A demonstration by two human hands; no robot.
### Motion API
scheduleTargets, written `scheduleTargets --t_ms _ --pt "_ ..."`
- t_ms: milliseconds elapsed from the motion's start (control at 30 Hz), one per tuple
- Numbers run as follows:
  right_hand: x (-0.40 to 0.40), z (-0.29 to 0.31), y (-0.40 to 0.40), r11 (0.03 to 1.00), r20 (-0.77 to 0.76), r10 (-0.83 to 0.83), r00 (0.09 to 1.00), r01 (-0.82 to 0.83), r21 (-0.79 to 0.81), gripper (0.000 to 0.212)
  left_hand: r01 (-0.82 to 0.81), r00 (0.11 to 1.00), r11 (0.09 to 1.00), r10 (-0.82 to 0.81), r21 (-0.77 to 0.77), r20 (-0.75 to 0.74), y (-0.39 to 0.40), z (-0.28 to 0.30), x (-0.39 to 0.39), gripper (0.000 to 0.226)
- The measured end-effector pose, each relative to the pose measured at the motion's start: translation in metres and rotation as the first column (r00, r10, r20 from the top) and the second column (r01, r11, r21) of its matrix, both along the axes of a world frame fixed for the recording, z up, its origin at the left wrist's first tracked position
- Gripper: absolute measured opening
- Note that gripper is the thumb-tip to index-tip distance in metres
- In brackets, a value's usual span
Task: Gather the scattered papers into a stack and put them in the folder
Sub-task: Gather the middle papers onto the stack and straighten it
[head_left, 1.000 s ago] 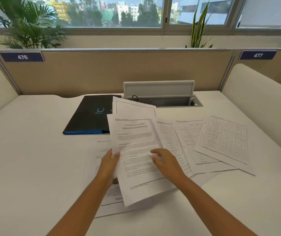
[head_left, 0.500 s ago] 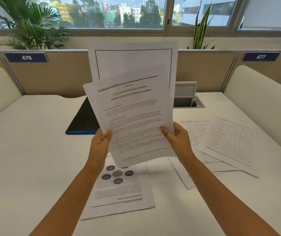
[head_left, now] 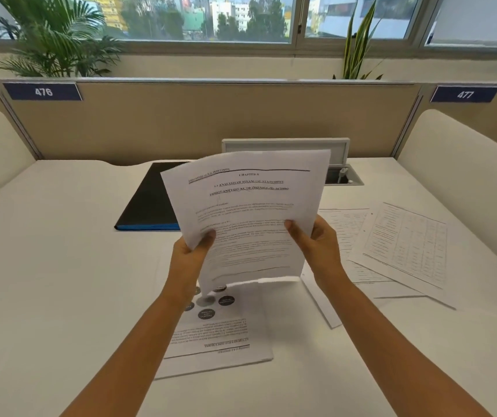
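Note:
I hold a small stack of printed papers [head_left: 247,212] upright above the white desk, its lower edge just off the surface. My left hand [head_left: 191,254] grips its left edge and my right hand [head_left: 316,245] its right edge. Under them lies a sheet with dark circles [head_left: 226,332], printed upside down to me. To the right, overlapping sheets with tables [head_left: 403,248] lie flat. The black folder with a blue spine [head_left: 148,203] lies shut behind the held papers, partly hidden by them.
A cable box with a raised lid [head_left: 286,145] sits at the desk's back edge. Beige partitions with labels 476 [head_left: 42,91] and 477 [head_left: 464,94] close the back. White padded side panels [head_left: 458,164] flank the desk. Plants stand by the window.
The held papers came down from eye level toward the desk. The rear sheet that stuck up behind the front one is now aligned with it.

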State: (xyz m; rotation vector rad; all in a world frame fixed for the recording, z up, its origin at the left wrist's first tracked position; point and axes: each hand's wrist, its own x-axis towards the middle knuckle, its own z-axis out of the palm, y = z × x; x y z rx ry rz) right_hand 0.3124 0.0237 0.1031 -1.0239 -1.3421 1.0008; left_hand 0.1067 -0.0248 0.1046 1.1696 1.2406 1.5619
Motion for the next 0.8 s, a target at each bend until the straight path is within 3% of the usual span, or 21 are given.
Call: scheduleTargets --t_ms 100,267,400,500,600,700,800 --pt "0.001 0.001 -0.003 0.999 -0.015 -0.025 1.000 0.026 0.019 0.015 0.003 1.000 0.999 -0.003 0.047 -0.002 0.000 0.000 -0.011 0.017" --pt "-0.003 -0.035 -0.017 1.000 0.130 -0.001 0.991 0.004 -0.024 0.025 -0.114 0.983 0.984 0.092 -0.135 -0.159 -0.014 -0.045 -0.011 0.010" --pt "-0.011 -0.044 -0.021 0.994 0.090 -0.048 0.995 0.057 -0.095 0.030 -0.242 0.951 0.958 0.203 -0.154 -0.233 -0.023 -0.066 -0.014 0.010" --pt "-0.022 -0.038 -0.015 0.991 0.178 -0.014 0.984 0.037 -0.126 0.031 -0.356 0.896 0.928 0.304 -0.114 -0.325 -0.028 -0.061 -0.023 0.006" --pt "-0.036 -0.042 -0.012 0.964 0.297 0.054 0.954 0.028 -0.265 0.041 -0.462 0.819 0.873 0.352 -0.156 -0.454 -0.038 -0.065 -0.035 0.009" --pt "-0.048 -0.060 -0.021 0.931 0.424 0.161 0.892 0.005 -0.364 0.046 -0.531 0.727 0.811 0.286 -0.247 -0.624 -0.051 -0.076 -0.042 0.014" --pt "-0.054 -0.077 -0.032 0.909 0.514 0.247 0.822 -0.012 -0.418 0.051 -0.605 0.622 0.718 0.158 -0.343 -0.767 -0.058 -0.084 -0.048 0.034"
